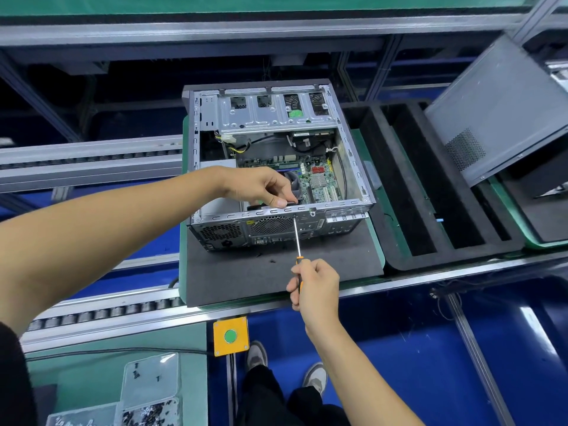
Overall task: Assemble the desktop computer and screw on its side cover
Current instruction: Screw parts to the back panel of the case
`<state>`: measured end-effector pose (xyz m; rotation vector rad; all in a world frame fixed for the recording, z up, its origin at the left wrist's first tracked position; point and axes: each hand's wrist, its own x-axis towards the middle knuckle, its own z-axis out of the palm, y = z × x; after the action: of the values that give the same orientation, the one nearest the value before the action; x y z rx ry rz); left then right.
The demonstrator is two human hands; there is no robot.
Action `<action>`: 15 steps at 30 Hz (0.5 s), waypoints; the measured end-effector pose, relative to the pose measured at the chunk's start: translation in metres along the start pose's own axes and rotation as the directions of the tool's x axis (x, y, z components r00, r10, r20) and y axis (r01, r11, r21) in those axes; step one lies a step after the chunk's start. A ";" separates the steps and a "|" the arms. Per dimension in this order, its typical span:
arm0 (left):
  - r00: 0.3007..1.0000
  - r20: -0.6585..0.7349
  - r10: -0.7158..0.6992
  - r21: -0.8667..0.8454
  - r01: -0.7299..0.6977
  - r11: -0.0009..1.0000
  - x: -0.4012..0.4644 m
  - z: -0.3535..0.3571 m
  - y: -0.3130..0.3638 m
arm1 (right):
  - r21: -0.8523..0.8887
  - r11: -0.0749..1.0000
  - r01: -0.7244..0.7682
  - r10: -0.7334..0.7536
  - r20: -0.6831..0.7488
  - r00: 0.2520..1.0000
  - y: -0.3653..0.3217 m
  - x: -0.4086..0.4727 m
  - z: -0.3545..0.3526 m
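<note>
An open desktop computer case [353, 167] lies on its side on a dark foam mat [276, 272], with its motherboard [319, 179] showing. My left hand [261, 186] reaches into the case at its near rim and grips a dark part beside the CPU fan. My right hand [316, 287] grips the orange-and-black handle of a screwdriver [297, 238]. Its tip touches the rear panel just under the top rim. The grey side cover [498, 109] leans tilted at the far right, apart from the case.
A black foam tray [408, 192] with long slots lies right of the case. Clear plastic boxes with black screws [150, 392] sit at the lower left. A yellow box with a green button [230, 336] hangs on the conveyor's front rail. My shoes show below.
</note>
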<state>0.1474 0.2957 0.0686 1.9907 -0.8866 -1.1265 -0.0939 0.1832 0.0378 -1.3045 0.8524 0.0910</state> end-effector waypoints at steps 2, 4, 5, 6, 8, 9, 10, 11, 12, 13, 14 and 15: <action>1.000 0.002 0.003 -0.009 -0.003 1.000 0.000 0.000 0.000 | 0.019 0.999 -0.030 0.030 0.011 0.999 -0.002 0.001 -0.001; 1.000 0.003 -0.003 -0.017 0.003 1.000 -0.001 0.001 0.000 | 0.057 0.996 -0.074 0.073 0.022 0.997 -0.002 0.002 -0.002; 1.000 0.004 -0.006 -0.015 0.006 1.000 -0.001 0.001 0.001 | 0.072 0.994 -0.087 0.086 0.022 0.996 -0.002 0.003 -0.002; 1.000 0.005 -0.007 -0.014 0.007 1.000 -0.002 0.001 0.001 | 0.077 0.993 -0.093 0.092 0.018 0.996 -0.001 0.003 -0.002; 1.000 0.002 0.000 -0.019 0.000 1.000 -0.003 0.001 0.001 | 0.072 0.994 -0.080 0.080 0.005 0.997 0.000 0.004 -0.003; 1.000 -0.001 0.005 -0.023 -0.005 1.000 -0.003 0.001 0.001 | 0.064 0.996 -0.066 0.066 0.002 0.998 0.000 0.004 -0.003; 1.000 -0.003 0.005 -0.027 -0.005 1.000 -0.004 0.001 0.002 | 0.054 0.997 -0.047 0.047 -0.001 0.999 0.000 0.004 -0.003; 1.000 -0.005 -0.001 -0.030 0.001 1.000 -0.004 0.002 0.003 | 0.040 0.999 -0.024 0.024 -0.002 1.000 0.000 0.003 -0.003; 1.000 -0.006 -0.011 -0.033 0.011 0.999 -0.004 0.001 0.004 | 0.019 1.000 0.002 -0.002 -0.004 1.000 0.000 0.003 -0.004; 1.000 -0.006 -0.019 -0.038 0.019 0.999 -0.003 0.001 0.004 | -0.003 1.000 0.026 -0.026 -0.006 1.000 0.000 0.003 -0.004; 1.000 -0.006 -0.021 -0.041 0.021 0.999 -0.003 0.001 0.004 | -0.021 0.999 0.039 -0.039 -0.005 0.999 0.000 0.002 -0.004; 1.000 -0.006 -0.016 -0.041 0.016 0.999 -0.003 0.001 0.003 | -0.025 0.999 0.036 -0.036 0.000 0.999 0.000 0.002 -0.004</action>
<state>0.1439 0.2964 0.0723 1.9698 -0.8395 -1.1380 -0.0945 0.1788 0.0370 -1.3429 0.8304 0.0726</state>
